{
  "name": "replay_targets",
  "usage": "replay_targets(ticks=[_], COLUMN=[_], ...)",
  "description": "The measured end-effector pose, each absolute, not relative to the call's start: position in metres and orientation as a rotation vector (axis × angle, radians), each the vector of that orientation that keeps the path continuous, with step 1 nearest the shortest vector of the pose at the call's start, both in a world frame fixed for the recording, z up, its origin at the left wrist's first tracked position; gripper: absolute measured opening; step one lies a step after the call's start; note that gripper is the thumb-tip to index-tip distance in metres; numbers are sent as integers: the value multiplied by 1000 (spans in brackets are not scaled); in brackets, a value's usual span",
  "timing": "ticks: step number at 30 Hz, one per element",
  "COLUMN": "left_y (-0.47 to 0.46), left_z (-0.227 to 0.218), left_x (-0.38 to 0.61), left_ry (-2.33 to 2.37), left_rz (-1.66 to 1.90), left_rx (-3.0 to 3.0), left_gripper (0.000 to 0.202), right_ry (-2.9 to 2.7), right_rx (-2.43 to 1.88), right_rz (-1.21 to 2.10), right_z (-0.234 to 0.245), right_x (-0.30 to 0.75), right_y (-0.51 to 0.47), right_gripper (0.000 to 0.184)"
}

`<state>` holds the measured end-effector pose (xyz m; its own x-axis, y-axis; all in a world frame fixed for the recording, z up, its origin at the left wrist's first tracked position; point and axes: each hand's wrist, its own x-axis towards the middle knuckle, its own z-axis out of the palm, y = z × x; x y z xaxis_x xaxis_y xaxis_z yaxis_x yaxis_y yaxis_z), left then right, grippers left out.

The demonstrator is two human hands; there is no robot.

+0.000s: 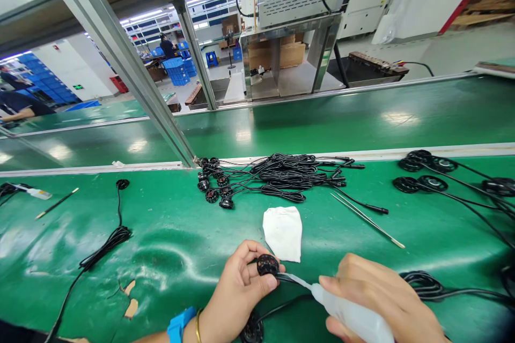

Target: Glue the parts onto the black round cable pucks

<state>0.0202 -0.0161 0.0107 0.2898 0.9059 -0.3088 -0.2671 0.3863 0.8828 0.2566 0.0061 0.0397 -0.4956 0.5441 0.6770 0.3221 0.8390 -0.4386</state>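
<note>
Left hand point(237, 292): pinches a small round black part point(267, 265) at the near edge of the green table point(169, 236).
Right hand point(386, 300): grips a white squeeze bottle point(354, 317), nozzle touching the part.
Cloth point(283, 232): white, just behind the part.
Cable pile point(277, 176): at the far edge.

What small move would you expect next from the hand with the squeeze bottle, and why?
Probably a gentle squeeze: the right hand holds the translucent plastic squeeze bottle with its nozzle tip right at the small round black motor part pinched in the left hand, seemingly aimed there.
</note>
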Motion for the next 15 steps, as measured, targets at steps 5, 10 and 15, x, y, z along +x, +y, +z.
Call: replay_targets(ticks=[5,10,15], left_y=[-16,-16,-16], left_z=[12,12,13], left_x=[20,20,20], left_ry=[951,957,958], left_rz=[915,914,912], left_rx=[822,823,821], left_gripper=[28,29,29], right_ry=[-2132,-2121,-2156], right_rx=[-649,-658,-669], right_rz=[327,305,305], right_z=[41,41,40], right_x=[257,257,257], right_y=[5,5,7], right_gripper=[25,23,23])
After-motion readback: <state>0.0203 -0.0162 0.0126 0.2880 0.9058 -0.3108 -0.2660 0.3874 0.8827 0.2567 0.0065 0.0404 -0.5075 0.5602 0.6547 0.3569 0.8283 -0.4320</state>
